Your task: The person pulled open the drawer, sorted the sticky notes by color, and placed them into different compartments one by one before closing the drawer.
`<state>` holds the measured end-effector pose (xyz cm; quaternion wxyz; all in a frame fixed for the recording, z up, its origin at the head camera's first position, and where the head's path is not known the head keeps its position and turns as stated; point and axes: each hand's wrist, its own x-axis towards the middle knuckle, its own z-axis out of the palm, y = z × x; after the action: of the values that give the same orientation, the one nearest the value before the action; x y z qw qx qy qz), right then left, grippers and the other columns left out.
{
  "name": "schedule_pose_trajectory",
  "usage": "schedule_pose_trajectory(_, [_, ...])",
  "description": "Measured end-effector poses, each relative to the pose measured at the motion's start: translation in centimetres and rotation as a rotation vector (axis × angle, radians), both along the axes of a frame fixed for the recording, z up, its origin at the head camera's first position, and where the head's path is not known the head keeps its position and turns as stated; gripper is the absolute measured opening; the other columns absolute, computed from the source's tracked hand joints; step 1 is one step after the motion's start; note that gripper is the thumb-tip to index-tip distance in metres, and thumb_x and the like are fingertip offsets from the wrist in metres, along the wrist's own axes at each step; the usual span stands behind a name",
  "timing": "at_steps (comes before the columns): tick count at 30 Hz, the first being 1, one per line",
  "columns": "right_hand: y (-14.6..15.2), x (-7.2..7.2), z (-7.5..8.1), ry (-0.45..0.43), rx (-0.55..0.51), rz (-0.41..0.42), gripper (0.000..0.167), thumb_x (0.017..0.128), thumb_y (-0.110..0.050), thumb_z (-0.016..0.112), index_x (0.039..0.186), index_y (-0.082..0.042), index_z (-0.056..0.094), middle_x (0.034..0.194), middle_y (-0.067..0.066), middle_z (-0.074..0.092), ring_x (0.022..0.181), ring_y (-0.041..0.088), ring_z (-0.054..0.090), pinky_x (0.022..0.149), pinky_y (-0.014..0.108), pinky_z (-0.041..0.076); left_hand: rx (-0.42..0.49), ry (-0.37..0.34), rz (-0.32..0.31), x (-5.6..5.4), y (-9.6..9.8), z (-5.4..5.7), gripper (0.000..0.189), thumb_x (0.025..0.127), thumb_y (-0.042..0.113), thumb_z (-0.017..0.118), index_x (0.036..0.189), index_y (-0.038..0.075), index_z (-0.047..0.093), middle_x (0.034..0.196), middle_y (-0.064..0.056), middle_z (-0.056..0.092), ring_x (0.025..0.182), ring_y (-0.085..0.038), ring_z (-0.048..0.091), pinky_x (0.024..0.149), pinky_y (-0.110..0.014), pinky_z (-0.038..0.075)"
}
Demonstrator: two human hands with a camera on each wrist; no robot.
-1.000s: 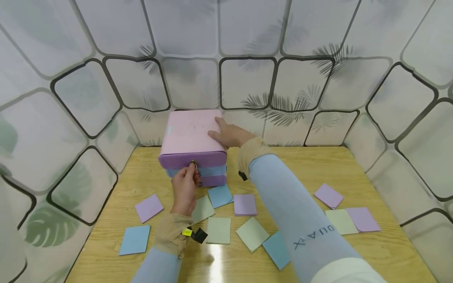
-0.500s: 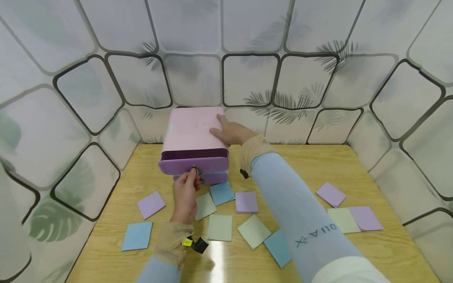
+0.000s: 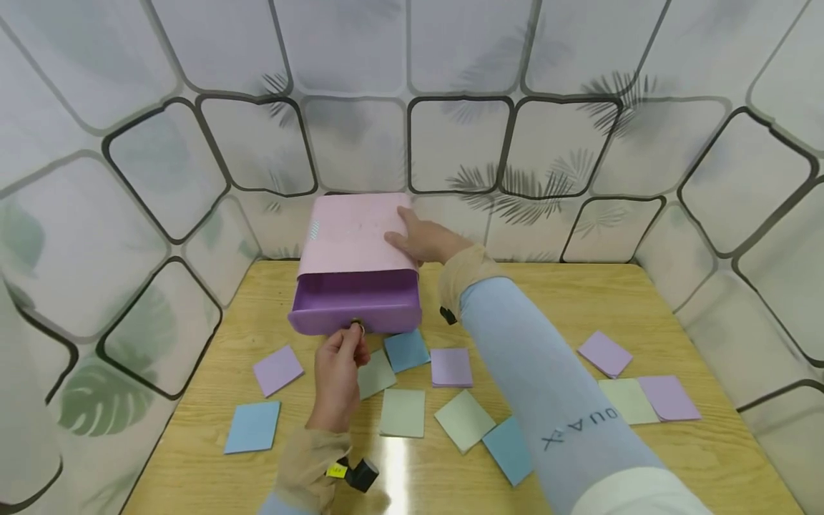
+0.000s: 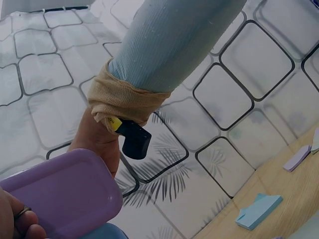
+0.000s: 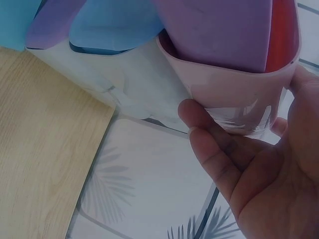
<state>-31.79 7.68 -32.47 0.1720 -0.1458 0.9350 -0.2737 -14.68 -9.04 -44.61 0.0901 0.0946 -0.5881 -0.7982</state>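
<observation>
1. Drawer cabinet (image 3: 360,232): pink-topped, at the back of the wooden table (image 3: 547,307), left of centre, near the patterned backdrop (image 3: 450,143). Top drawer (image 3: 356,319), purple, is drawn out toward the person, inside partly showing.
2. Left hand (image 3: 337,372): pinching the pull ring (image 3: 358,328) at the middle of the drawer front. Central hold probably keeps the drawer running straight.
3. Right hand (image 3: 421,237): clasping the cabinet's upper right edge, some digits on top, others down the side. Likely a brace, so the body doesn't slide with the pull.
4. Note pads (image 3: 402,413), purple, green, blue: scattered in front and to both sides, some touching. Spread probably leaves each colour easy to pick out.
5. Head view: only one with the drawer interior and the whole pad layout; the open drawer hides the lower fronts.
6. Right wrist view: shows those, a blue drawer (image 5: 117,25) and a lower purple drawer (image 5: 52,22), plus fingertips against the cabinet side.
7. Left wrist view: drawer front from outside; a blue pad (image 4: 259,213) shows its thickness, flat-looking from above. Left fingers mostly cropped there.
</observation>
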Motion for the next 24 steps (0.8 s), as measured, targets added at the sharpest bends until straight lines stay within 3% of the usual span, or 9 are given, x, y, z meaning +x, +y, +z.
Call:
schedule_pose_trajectory(10, [0.1, -0.1, -0.1, -0.005, -0.012, 0.007, 0.078, 0.099, -0.054, 0.039, 0.155, -0.02, -0.003, 0.078, 0.01, 0.063, 0.081, 0.026, 0.063, 0.091, 0.038, 0.042, -0.021, -0.029, -0.021, 1.2, 0.0, -0.3, 0.038, 0.097, 0.028, 0.059, 0.078, -0.005, 0.055, 0.077, -0.008, 0.053, 0.069, -0.018, 0.05, 0.065, -0.03, 0.048])
schedule_pose_trajectory(16, [0.2, -0.1, -0.2, -0.005, -0.016, 0.02, 0.078, 0.099, -0.055, 0.038, 0.155, -0.019, -0.004, 0.071, 0.008, 0.061, 0.073, 0.024, 0.059, 0.085, 0.037, 0.042, -0.001, -0.025, -0.019, 1.9, 0.1, -0.2, 0.035, 0.097, 0.026, 0.059, 0.075, -0.001, 0.055, 0.075, -0.005, 0.052, 0.068, -0.017, 0.049, 0.066, -0.029, 0.047])
schedule_pose_trajectory(24, [0.2, -0.2, -0.3, -0.005, -0.019, 0.008, 0.077, 0.099, -0.055, 0.037, 0.155, -0.021, -0.004, 0.078, 0.011, 0.064, 0.081, 0.024, 0.061, 0.085, 0.038, 0.044, 0.022, -0.029, 0.003, 2.3, 0.2, -0.2, 0.03, 0.097, 0.021, 0.059, 0.076, -0.001, 0.058, 0.075, -0.004, 0.054, 0.067, -0.015, 0.051, 0.065, -0.027, 0.047])
